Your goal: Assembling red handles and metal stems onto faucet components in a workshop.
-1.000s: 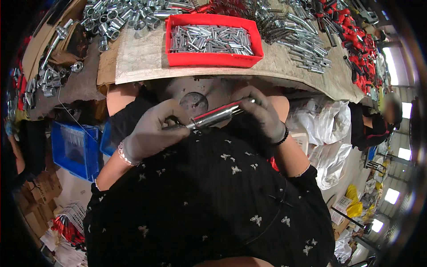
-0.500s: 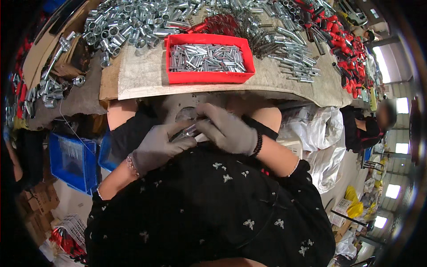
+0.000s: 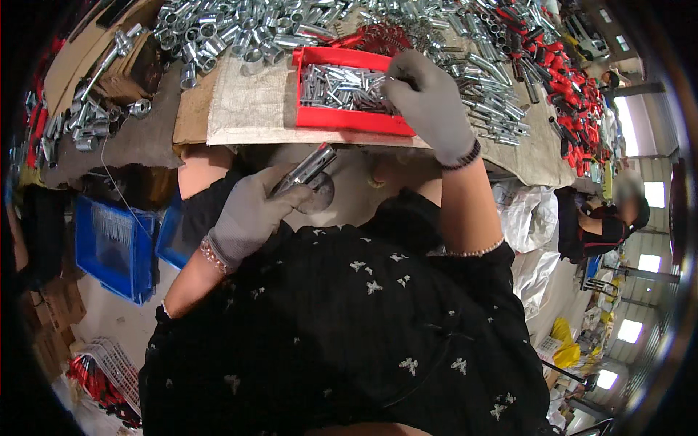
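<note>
My left hand (image 3: 251,218), in a grey glove, is closed around a shiny metal tube (image 3: 309,168) with a bit of red at its upper end. The tube tilts up and to the right, in front of the bench edge. Over the right end of a red plastic bin (image 3: 349,118), my gloved right hand (image 3: 432,109) has its fingers curled together. Whatever is in those fingers, if anything, is hidden. Many short metal pins (image 3: 338,86) fill the bin. Below the tube, partly behind my left hand, is a round greyish disc-like thing (image 3: 318,196).
Metal collars (image 3: 211,43) are heaped at the back left of the cloth-covered bench (image 3: 251,112). Coil springs and metal rods (image 3: 498,109) lie on the right, with red-handled parts (image 3: 563,80) beyond. Blue crates (image 3: 113,251) stand at lower left. Another person (image 3: 600,221) is at far right.
My right hand has left the metal tube and moved up and right to the bin of pins. My left hand keeps the tube, now tilted more upward. The whole view has shifted slightly.
</note>
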A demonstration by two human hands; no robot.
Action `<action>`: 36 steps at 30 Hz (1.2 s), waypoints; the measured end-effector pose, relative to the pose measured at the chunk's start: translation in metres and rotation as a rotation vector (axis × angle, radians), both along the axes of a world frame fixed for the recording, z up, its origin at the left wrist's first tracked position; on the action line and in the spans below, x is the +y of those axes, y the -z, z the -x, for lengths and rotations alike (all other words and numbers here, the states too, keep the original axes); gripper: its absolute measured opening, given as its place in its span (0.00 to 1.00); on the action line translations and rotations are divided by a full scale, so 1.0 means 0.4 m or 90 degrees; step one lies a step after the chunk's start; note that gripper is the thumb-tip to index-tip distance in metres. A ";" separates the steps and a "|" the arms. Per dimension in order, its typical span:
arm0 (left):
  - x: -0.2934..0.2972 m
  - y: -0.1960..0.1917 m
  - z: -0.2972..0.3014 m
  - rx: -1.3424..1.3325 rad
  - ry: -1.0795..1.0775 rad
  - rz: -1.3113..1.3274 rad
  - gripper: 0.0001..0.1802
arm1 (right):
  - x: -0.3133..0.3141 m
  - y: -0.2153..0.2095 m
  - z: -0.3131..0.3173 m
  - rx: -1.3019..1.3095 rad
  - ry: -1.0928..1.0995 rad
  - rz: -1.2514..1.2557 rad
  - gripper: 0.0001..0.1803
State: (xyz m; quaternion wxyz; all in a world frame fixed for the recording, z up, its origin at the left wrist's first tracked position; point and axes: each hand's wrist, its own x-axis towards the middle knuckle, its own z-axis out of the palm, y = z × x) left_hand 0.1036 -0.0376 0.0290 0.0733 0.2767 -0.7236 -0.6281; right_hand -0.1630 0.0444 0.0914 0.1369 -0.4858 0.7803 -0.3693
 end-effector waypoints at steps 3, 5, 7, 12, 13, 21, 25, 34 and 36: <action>-0.005 -0.010 -0.005 -0.017 0.009 0.003 0.23 | 0.070 -0.001 -0.092 -0.323 -0.108 0.038 0.07; -0.001 -0.019 0.006 -0.024 0.017 -0.026 0.23 | 0.085 0.063 -0.132 -0.142 -0.183 0.115 0.08; 0.002 -0.025 0.007 -0.031 0.022 -0.054 0.23 | 0.084 0.089 -0.161 0.041 -0.258 0.188 0.08; 0.008 -0.026 0.006 -0.024 0.032 -0.008 0.23 | 0.077 0.115 -0.195 0.254 -0.300 0.199 0.11; 0.007 -0.023 0.007 -0.023 0.032 -0.008 0.23 | 0.076 0.122 -0.201 0.318 -0.285 0.229 0.11; 0.014 -0.021 0.010 -0.047 0.032 -0.246 0.30 | 0.091 0.118 -0.208 0.213 -0.313 0.182 0.16; 0.032 0.017 0.005 -0.009 0.022 -0.261 0.31 | 0.091 0.106 -0.197 -0.356 -0.232 0.021 0.13; 0.045 0.015 0.001 0.032 0.044 -0.322 0.26 | 0.110 0.070 -0.192 -0.251 -0.302 0.007 0.14; 0.044 0.026 0.005 0.057 0.052 -0.361 0.22 | 0.109 0.067 -0.189 -0.241 -0.326 0.011 0.15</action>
